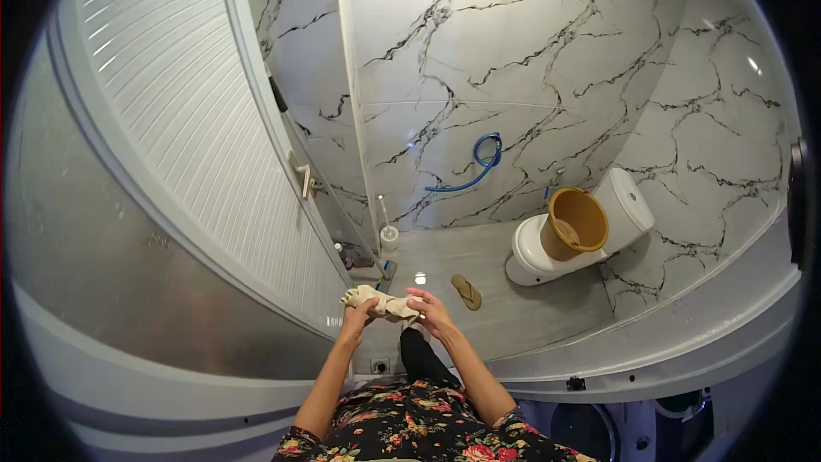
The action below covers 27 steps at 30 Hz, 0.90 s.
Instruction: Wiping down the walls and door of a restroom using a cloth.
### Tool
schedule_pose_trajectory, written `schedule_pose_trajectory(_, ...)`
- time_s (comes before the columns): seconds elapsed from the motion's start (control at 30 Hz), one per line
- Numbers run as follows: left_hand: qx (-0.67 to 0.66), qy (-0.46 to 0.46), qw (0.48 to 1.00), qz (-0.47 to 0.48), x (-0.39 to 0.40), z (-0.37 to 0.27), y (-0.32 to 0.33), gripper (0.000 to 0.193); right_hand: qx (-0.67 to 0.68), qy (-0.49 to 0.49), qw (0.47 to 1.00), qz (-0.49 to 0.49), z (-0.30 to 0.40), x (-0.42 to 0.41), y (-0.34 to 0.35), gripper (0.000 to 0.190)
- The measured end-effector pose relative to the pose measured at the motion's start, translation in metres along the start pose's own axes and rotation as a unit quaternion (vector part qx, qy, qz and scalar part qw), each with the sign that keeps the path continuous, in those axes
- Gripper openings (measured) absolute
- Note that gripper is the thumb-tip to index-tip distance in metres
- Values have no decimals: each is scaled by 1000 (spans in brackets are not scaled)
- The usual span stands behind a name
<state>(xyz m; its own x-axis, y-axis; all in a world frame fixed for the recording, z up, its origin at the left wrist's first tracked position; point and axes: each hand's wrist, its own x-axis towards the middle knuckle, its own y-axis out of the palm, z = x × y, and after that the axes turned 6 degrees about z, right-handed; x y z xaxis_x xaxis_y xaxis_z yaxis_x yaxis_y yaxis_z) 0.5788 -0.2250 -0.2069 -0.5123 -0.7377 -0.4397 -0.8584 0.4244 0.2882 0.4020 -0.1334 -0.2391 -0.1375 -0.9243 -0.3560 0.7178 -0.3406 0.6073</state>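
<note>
A cream-coloured cloth (389,306), bunched and twisted lengthwise, stretches between my two hands in front of my body. My left hand (356,319) grips it near its left end, where loose folds stick out past the fingers. At the right end my right hand (431,312) has hold of it, thumb beneath and some fingers extended. Below the cloth, one foot and a dark trouser leg (420,353) show at the doorway. A single olive flip-flop (466,292) lies on the grey floor just beyond my right hand.
An orange-brown bucket (564,234) stands on the closed lid of a white toilet (527,250). A blue hose (471,179) hangs on the marbled wall. The ribbed door (211,135) with its handle (306,181) is at left. A toilet brush holder (389,237) and a floor drain (380,366) are also visible.
</note>
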Motion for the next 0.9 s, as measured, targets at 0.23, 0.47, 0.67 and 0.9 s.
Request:
schedule_pose_trajectory(0.23,-26,-6,999,38,36,-1,19,45,-6,-42,997,-60,21,6,-21,40)
schedule_pose_trajectory(0.47,-104,-26,994,39,67,-9,28,48,-74,-110,989,-71,63,31,-43,34)
schedule_pose_trajectory(0.67,-177,-15,977,117,110,-26,38,41,-137,-143,979,-56,111,61,-58,30)
schedule_pose_trajectory(0.9,-309,-101,910,258,190,-54,103,39,-82,-171,980,-54,176,68,-108,33)
